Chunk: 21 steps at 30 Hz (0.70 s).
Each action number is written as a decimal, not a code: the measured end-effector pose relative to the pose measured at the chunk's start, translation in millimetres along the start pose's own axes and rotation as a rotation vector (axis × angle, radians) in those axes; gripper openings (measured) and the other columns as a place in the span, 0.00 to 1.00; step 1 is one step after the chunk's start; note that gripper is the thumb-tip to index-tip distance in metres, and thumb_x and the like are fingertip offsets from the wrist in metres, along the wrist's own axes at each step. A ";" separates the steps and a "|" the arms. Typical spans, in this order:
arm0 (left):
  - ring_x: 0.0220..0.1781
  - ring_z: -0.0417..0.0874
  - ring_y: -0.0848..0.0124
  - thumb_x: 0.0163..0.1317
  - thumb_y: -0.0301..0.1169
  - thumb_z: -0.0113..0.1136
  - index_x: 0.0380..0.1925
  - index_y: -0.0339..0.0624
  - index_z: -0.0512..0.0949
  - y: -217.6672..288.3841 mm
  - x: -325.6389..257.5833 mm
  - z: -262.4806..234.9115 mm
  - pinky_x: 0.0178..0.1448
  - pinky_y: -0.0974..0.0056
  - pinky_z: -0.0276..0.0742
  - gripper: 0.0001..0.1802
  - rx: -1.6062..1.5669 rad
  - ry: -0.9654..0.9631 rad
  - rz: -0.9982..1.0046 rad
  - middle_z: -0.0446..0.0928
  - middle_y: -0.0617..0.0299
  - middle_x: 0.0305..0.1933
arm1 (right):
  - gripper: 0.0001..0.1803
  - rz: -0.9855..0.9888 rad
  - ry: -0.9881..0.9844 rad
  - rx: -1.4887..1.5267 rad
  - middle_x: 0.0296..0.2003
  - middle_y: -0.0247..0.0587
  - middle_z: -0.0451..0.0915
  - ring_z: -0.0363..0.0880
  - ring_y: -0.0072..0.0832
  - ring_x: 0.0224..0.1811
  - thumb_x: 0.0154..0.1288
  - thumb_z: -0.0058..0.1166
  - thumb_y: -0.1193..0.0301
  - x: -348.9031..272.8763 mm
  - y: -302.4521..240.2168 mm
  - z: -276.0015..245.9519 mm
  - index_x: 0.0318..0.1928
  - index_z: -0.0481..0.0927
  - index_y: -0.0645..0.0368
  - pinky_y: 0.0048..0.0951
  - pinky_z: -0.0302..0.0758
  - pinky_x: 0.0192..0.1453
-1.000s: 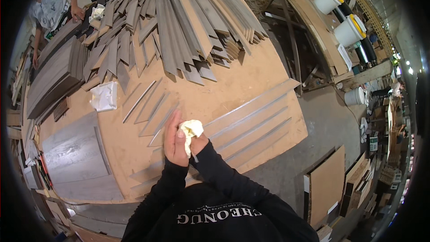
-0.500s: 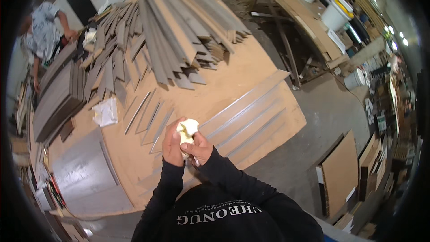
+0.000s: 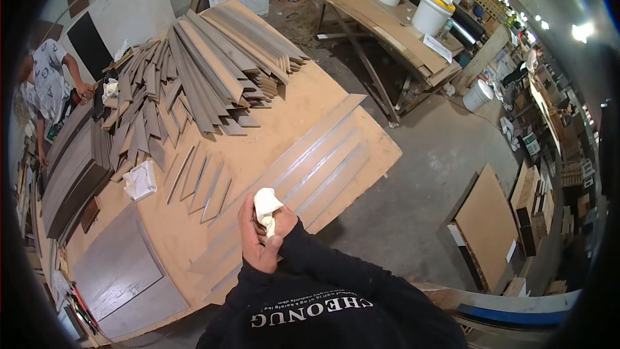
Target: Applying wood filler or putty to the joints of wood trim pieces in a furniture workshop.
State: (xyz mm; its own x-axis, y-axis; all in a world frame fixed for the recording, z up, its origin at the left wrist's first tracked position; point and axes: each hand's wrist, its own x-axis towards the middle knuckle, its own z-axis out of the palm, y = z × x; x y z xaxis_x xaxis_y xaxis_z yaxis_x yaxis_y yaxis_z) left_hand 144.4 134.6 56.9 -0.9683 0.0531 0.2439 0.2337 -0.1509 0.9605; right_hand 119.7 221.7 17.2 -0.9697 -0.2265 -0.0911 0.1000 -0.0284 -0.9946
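Observation:
A crumpled off-white wad point(image 3: 267, 204), soft like cloth or tissue, is pinched between my two hands above the table's near edge. My left hand point(image 3: 254, 242) curls round its left side and bottom, thumb in front. Against its right side presses my right hand point(image 3: 285, 223), with its fingers mostly hidden behind the wad and left hand. Just beyond the hands, long flat strips point(image 3: 314, 169) with shiny grey bands lie side by side on the tan worktable point(image 3: 381, 148). Several shorter thin strips point(image 3: 200, 181) lie to their left.
Long grey-brown strips point(image 3: 213, 71) are piled at the far side. On the left sit stacked curved boards point(image 3: 74, 161), a white crumpled sheet point(image 3: 140, 181) and a grey panel point(image 3: 123, 265). A person point(image 3: 51, 84) stands far left. Boards point(image 3: 487, 232) lean on the right; a bench point(image 3: 387, 32) holds buckets.
My view has swung, so the table sits further left in it. The hands have turned the wad; more of it bulges up, and the right hand has slid partly behind the left.

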 end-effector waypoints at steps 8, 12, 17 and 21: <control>0.37 0.73 0.69 0.62 0.47 0.53 0.32 0.35 0.72 -5.0 -5.7 -26.5 0.43 0.67 0.68 0.22 0.164 0.205 0.108 0.71 0.57 0.35 | 0.35 0.081 -0.468 0.834 0.54 0.39 0.68 0.65 0.27 0.58 0.60 0.53 0.63 -39.2 -23.3 2.5 0.63 0.55 0.65 0.26 0.60 0.62; 0.34 0.72 0.74 0.64 0.45 0.51 0.34 0.35 0.73 4.8 -14.4 -42.6 0.39 0.70 0.67 0.20 0.131 0.294 0.020 0.70 0.61 0.32 | 0.33 -0.112 -0.185 0.548 0.53 0.39 0.69 0.67 0.25 0.56 0.62 0.51 0.72 -45.5 -19.1 17.2 0.64 0.53 0.67 0.26 0.62 0.61; 0.43 0.73 0.73 0.64 0.41 0.50 0.47 0.33 0.67 20.4 -40.6 -36.2 0.47 0.69 0.69 0.22 -0.093 0.318 0.027 0.73 0.58 0.43 | 0.22 0.025 -0.168 0.450 0.47 0.37 0.75 0.73 0.22 0.48 0.67 0.46 0.73 -42.9 -8.3 31.0 0.59 0.64 0.66 0.24 0.69 0.54; 0.48 0.72 0.72 0.53 0.43 0.63 0.57 0.32 0.59 25.0 -70.4 -22.6 0.50 0.67 0.69 0.38 -0.006 0.273 0.060 0.69 0.58 0.51 | 0.17 -0.123 -0.138 0.677 0.41 0.35 0.77 0.75 0.18 0.35 0.69 0.41 0.70 -42.8 -7.9 41.1 0.56 0.65 0.62 0.19 0.73 0.35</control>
State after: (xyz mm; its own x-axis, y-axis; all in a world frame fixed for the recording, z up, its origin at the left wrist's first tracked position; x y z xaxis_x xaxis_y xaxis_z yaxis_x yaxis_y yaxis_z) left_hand 216.4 104.7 60.7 -0.9407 -0.2243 0.2545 0.2916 -0.1515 0.9445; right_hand 169.6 191.6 31.1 -0.9504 -0.3028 0.0714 0.1518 -0.6515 -0.7433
